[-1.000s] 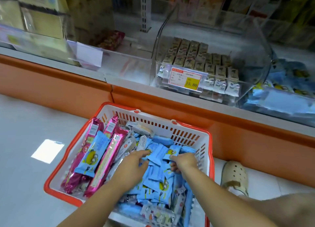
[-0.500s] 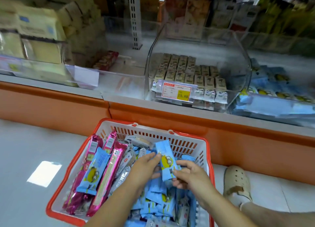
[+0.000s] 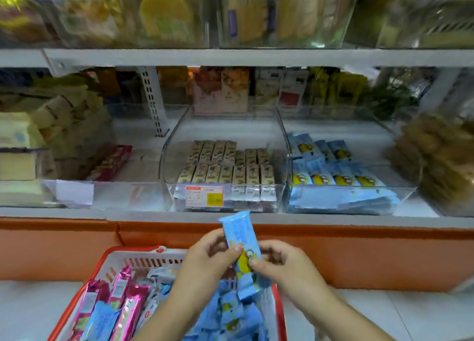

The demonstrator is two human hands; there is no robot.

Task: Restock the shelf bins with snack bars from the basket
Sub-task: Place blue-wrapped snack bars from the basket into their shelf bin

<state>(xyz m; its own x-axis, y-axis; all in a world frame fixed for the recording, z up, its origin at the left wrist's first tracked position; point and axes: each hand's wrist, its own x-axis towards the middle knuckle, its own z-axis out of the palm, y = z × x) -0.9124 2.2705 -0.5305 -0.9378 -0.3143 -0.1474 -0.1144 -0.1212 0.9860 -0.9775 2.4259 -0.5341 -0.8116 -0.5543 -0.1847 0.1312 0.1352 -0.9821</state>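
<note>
One snack bar (image 3: 237, 230) is pinched mid-length between left hand (image 3: 207, 260) and right hand (image 3: 286, 267).

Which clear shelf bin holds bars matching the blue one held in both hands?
The right bin, beside the price-tagged bin: its wrappers are blue with yellow, like the held bar; the price-tagged bin holds beige bars.

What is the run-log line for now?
left hand, right hand: pinch blue-wrapped snack bar | above red plastic basket | not yet binned
</note>
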